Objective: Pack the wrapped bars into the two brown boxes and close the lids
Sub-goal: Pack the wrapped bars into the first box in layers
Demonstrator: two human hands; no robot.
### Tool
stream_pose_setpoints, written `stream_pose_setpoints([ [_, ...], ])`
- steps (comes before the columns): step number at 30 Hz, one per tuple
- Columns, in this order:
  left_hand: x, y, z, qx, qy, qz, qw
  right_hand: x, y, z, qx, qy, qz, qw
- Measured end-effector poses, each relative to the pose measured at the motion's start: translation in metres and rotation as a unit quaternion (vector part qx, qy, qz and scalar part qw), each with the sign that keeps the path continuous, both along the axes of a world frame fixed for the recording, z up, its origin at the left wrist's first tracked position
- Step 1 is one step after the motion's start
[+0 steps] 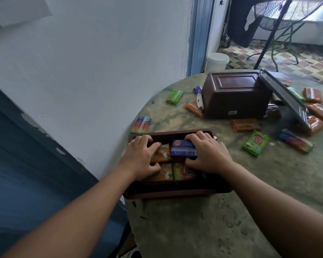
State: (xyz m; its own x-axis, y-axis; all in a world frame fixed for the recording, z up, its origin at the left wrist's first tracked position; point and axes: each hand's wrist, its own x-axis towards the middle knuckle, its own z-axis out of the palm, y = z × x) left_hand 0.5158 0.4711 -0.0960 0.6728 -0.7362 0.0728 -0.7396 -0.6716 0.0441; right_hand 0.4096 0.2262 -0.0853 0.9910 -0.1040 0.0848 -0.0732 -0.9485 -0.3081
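The blue bar (183, 148) sits atop the bars in the near box (175, 192), the right hand (209, 155) pinching it between fingers and thumb; the left hand (140, 157) curls over an orange bar (161, 153). Proud, it could block the lid. The far box (235, 95) lies tipped on the worktop (194, 229), bars scattered.

Both hands (175, 155) in near brown box (175, 192), right hand (207, 155) gripping blue bar (183, 148)
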Motion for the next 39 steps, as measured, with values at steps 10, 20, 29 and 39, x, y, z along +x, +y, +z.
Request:
stream_pose_setpoints([
  [10, 0.001, -0.002, 0.000, -0.020, 0.021, 0.020, 0.999, -0.002, -0.002, -0.004, 0.028, -0.034, 0.000, 0.999],
  [20, 0.002, -0.001, -0.001, -0.035, 0.026, 0.022, 0.999, 0.000, -0.004, -0.003, 0.074, -0.011, 0.007, 0.997],
  [29, 0.003, -0.001, -0.002, -0.034, 0.031, 0.022, 0.999, 0.006, -0.012, -0.004, 0.143, -0.007, -0.036, 0.989],
  [39, 0.003, 0.000, -0.003, -0.050, 0.035, 0.019, 0.998, 0.012, -0.009, -0.001, 0.120, 0.035, -0.036, 0.991],
])
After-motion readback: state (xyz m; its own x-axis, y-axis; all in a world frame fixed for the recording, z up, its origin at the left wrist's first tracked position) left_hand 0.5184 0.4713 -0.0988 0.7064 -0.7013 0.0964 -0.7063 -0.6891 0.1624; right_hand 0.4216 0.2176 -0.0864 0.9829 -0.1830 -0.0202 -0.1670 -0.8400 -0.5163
